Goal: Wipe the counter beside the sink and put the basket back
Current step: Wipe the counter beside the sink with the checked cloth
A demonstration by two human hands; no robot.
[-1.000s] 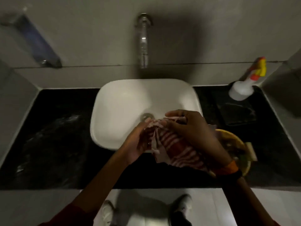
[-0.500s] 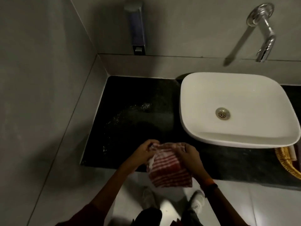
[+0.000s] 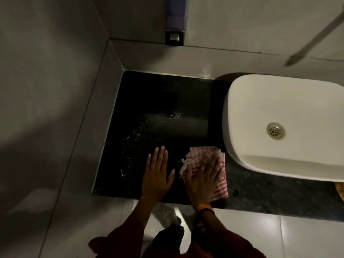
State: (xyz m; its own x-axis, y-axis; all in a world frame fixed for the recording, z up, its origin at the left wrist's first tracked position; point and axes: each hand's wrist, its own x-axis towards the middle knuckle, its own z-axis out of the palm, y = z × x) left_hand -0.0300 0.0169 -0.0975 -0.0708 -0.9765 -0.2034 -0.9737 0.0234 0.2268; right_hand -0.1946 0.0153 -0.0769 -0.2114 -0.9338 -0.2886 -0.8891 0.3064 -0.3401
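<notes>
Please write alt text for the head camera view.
The right hand presses a striped cloth flat on a black counter beside a white sink. The left hand lies flat beside it, near water drops.

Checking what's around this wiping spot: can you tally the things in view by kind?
Striped cloth: 1
White sink: 1
Wall soap dispenser: 1
Wicker basket, only its edge in view: 1
Hands, left hand and right hand: 2
Total: 6
</notes>
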